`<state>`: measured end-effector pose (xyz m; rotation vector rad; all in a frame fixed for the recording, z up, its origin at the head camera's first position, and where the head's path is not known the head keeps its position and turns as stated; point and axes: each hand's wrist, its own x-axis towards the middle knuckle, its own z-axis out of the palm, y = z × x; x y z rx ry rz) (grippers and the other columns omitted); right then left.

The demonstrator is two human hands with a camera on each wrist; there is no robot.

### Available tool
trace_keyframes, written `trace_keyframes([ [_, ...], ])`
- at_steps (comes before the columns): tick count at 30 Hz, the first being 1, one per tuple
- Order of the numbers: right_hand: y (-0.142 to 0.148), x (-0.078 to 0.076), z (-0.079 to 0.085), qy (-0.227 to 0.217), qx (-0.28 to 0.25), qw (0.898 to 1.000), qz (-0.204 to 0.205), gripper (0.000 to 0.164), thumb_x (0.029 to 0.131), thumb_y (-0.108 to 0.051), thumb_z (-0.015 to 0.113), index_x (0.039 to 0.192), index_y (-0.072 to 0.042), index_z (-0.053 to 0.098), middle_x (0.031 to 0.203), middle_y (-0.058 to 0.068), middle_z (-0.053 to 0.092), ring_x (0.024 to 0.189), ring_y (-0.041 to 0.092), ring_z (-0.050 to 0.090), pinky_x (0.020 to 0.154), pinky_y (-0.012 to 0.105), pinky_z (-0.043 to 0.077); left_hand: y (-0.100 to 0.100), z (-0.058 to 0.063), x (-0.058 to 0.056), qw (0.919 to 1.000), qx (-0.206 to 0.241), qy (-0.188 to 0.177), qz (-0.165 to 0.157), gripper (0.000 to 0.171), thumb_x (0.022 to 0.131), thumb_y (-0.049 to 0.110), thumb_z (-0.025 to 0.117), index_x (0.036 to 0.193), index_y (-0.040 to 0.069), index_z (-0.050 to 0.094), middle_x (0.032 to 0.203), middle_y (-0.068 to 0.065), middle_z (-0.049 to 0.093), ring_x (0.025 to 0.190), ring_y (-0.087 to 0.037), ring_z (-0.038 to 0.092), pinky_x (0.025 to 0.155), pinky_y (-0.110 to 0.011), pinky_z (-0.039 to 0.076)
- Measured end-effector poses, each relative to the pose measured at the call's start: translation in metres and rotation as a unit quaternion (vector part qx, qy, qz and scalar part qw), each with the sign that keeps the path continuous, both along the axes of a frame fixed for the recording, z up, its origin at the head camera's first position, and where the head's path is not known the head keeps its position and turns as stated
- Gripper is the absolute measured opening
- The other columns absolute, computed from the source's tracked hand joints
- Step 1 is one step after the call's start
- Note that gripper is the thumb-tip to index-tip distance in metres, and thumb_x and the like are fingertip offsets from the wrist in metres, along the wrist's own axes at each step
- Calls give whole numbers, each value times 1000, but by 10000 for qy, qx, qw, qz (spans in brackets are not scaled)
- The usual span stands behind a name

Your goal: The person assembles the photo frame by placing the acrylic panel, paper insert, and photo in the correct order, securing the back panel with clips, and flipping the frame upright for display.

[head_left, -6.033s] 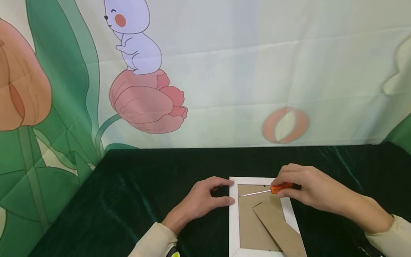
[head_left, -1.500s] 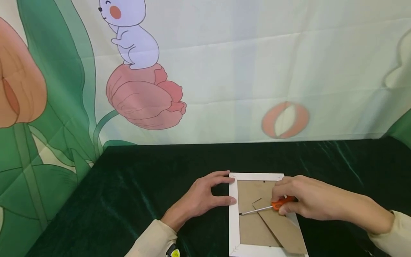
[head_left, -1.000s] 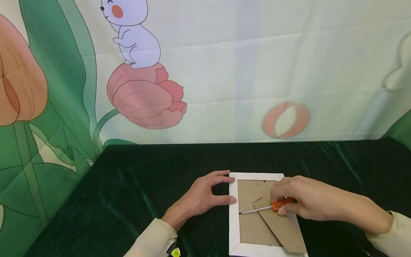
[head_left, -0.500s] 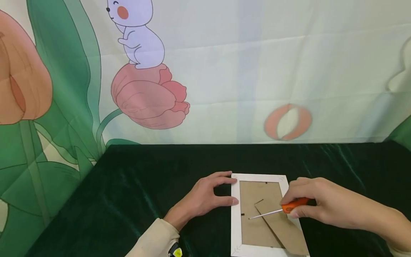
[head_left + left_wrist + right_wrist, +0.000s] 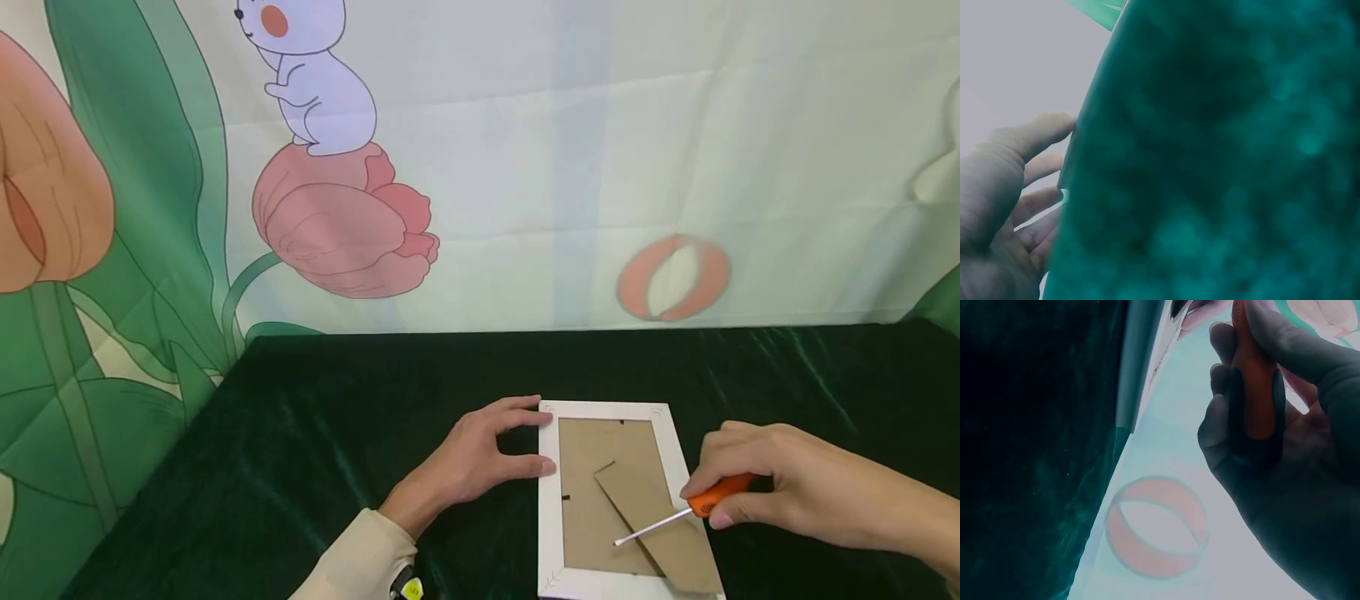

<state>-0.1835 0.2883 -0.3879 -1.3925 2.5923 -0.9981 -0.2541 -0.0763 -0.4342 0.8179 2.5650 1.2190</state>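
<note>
A white picture frame (image 5: 550, 533) lies face down, showing its brown backing board (image 5: 592, 446) and a slanting brown stand flap (image 5: 678, 558). Small dark tabs mark the board's edges, including a left tab (image 5: 566, 497) and a top tab (image 5: 621, 422). My left hand (image 5: 472, 454) rests its thumb and extended fingertips on the frame's left border. With my right hand (image 5: 795, 483) I grip an orange-handled screwdriver (image 5: 720, 494), its dark grip sides showing in the right wrist view. Its shaft crosses the flap, the tip over the lower board.
A dark green velvet cloth (image 5: 337, 433) covers the table. Behind it hangs a pale curtain (image 5: 510, 167) printed with flowers and a small animal. A cream sleeve (image 5: 360, 554) and a dark wrist device (image 5: 407, 583) are on the left arm.
The screwdriver tip was at the board's upper left edge, later at the left tab. It has since moved down and right with my right hand. My left hand stays on the border.
</note>
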Motion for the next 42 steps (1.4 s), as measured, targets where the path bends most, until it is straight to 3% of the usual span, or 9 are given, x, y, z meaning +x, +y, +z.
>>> trace_keyframes([
  [10, 11, 11, -2, -208, -26, 9998, 43, 28, 92, -16, 82, 118, -25, 78, 100, -18, 67, 90, 6, 59, 65, 22, 54, 4, 3, 0, 10000, -30, -32, -48, 58, 92, 41, 85, 144, 20, 69, 160, 7, 50, 149, -21, 43, 117, -53, 39],
  [18, 13, 11, -3, 25, -226, 9995, 214, 36, 88, -9, 84, 120, -25, 77, 101, -17, 67, 92, 6, 59, 65, 20, 54, 2, 5, -1, 10000, -29, 41, -14, 58, 92, 40, 85, 143, 20, 69, 160, 6, 50, 149, -22, 43, 117, -54, 40],
  [25, 13, 17, -7, -295, -339, 9987, 238, 34, 91, -9, 82, 121, -24, 77, 101, -15, 68, 93, 8, 60, 64, 23, 57, 0, 1, 1, 10000, -26, -50, -31, 57, 93, 40, 84, 144, 19, 68, 160, 5, 50, 150, -24, 42, 117, -55, 39],
  [31, 12, 17, -8, -82, -254, 9994, 211, 32, 90, -12, 84, 119, -25, 78, 103, -15, 68, 92, 6, 60, 66, 22, 56, -2, 0, 3, 10000, -11, 4, 25, 57, 92, 38, 85, 143, 20, 69, 159, 5, 51, 149, -24, 43, 116, -55, 40],
  [42, 11, 18, -9, -196, -179, 9995, 172, 28, 92, -15, 82, 118, -25, 79, 102, -16, 68, 92, 6, 59, 67, 23, 56, 1, 1, 3, 10000, -7, -3, -19, 57, 92, 37, 85, 144, 19, 68, 160, 3, 50, 149, -26, 42, 117, -57, 39],
])
